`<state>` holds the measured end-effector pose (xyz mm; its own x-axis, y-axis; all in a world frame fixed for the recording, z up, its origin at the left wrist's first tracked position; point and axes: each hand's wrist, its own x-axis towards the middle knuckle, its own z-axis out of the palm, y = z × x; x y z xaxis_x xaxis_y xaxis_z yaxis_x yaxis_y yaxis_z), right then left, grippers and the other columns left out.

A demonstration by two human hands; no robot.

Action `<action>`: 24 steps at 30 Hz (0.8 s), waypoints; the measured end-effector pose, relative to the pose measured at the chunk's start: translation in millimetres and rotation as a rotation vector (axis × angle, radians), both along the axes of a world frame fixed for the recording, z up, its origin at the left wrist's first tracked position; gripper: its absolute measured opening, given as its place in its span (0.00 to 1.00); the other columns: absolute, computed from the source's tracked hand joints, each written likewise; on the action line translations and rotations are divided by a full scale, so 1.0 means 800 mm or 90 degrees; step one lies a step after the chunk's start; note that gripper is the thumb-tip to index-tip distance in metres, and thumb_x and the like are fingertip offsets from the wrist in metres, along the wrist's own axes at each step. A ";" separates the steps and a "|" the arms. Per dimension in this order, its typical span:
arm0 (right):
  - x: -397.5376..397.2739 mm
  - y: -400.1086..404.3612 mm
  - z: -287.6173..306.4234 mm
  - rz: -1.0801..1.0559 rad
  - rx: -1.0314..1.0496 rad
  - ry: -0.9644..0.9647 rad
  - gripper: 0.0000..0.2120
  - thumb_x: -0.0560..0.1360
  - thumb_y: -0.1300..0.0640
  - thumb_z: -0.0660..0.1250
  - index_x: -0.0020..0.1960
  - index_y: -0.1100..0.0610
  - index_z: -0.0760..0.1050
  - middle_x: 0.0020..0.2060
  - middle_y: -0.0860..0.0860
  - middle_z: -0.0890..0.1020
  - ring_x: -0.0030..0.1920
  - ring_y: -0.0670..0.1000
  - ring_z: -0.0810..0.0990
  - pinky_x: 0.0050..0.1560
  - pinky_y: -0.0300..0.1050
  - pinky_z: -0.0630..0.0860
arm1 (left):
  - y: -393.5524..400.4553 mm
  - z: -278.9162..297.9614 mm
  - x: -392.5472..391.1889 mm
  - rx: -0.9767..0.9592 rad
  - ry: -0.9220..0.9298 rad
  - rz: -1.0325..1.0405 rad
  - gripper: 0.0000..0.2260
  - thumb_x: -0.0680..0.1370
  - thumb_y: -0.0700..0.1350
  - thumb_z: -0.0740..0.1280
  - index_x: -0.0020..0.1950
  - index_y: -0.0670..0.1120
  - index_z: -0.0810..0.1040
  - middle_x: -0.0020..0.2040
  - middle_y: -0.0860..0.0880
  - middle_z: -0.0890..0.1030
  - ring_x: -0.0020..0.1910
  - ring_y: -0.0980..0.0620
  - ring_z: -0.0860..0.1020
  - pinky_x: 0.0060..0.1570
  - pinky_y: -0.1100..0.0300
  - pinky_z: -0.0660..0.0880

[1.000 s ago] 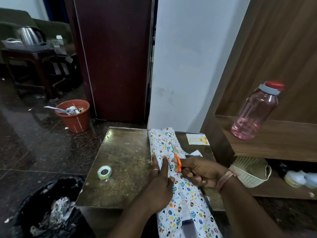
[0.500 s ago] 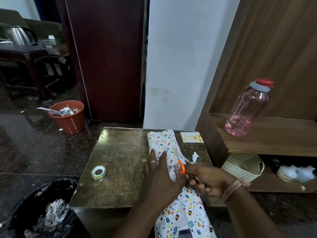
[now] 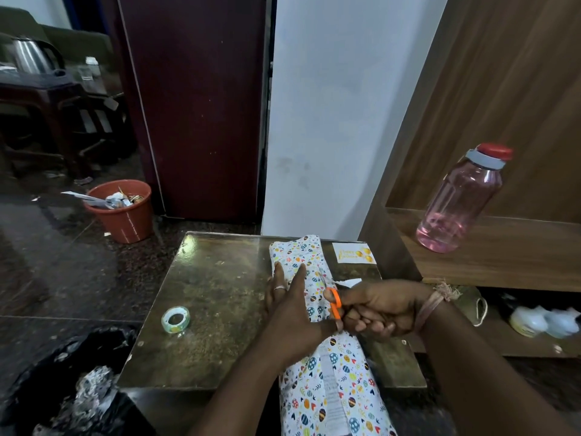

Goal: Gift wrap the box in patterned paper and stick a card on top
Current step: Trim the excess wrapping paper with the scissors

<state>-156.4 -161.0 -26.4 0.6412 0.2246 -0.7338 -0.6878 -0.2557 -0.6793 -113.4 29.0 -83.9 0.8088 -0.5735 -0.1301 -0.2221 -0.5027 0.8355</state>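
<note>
White paper patterned with coloured eggs and hearts (image 3: 333, 385) lies lengthwise along the right side of the small glass-topped table (image 3: 217, 297) and hangs over its near edge. My left hand (image 3: 290, 305) presses flat on the paper with fingers straight. My right hand (image 3: 377, 308) grips orange-handled scissors (image 3: 334, 305), whose blades point away along the paper. A small white card with yellow print (image 3: 353, 253) lies at the table's far right corner. A tape roll (image 3: 175, 320) sits on the left part of the table. The box is hidden under the paper.
A pink water bottle with a red cap (image 3: 462, 199) stands on a wooden shelf (image 3: 503, 247) to the right. A black bin bag (image 3: 69, 382) is at the near left, an orange bucket (image 3: 122, 212) on the floor behind the table. A white paper offcut (image 3: 349, 282) lies by the scissors.
The view has shifted slightly. My left hand has slid a little forward on the paper. My right hand with the scissors stays at the paper's right edge.
</note>
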 end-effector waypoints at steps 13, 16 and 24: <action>0.032 0.008 -0.005 -0.074 0.047 -0.038 0.24 0.75 0.37 0.65 0.45 0.59 0.80 0.26 0.49 0.66 0.18 0.42 0.59 0.17 0.30 0.56 | -0.001 0.005 -0.004 -0.021 0.047 -0.016 0.45 0.77 0.46 0.68 0.82 0.62 0.40 0.79 0.58 0.26 0.80 0.51 0.30 0.79 0.49 0.43; 0.033 0.007 -0.007 -0.090 0.043 -0.043 0.24 0.75 0.37 0.65 0.44 0.59 0.80 0.27 0.50 0.66 0.17 0.42 0.59 0.17 0.30 0.56 | -0.001 0.005 -0.005 -0.020 0.050 -0.020 0.45 0.77 0.45 0.67 0.82 0.62 0.39 0.78 0.59 0.25 0.79 0.50 0.29 0.79 0.48 0.43; 0.031 0.007 -0.019 -0.142 0.045 -0.054 0.13 0.74 0.48 0.68 0.45 0.58 0.76 0.26 0.49 0.65 0.17 0.42 0.58 0.16 0.31 0.54 | -0.001 0.004 -0.005 -0.001 0.066 -0.011 0.45 0.77 0.44 0.66 0.82 0.63 0.39 0.78 0.60 0.26 0.80 0.47 0.29 0.80 0.44 0.43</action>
<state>-131.9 -155.5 -41.6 0.7394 0.1202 -0.6624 -0.6614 -0.0539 -0.7481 -117.4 28.6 -80.9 0.7806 -0.5880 -0.2120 -0.1433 -0.4986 0.8549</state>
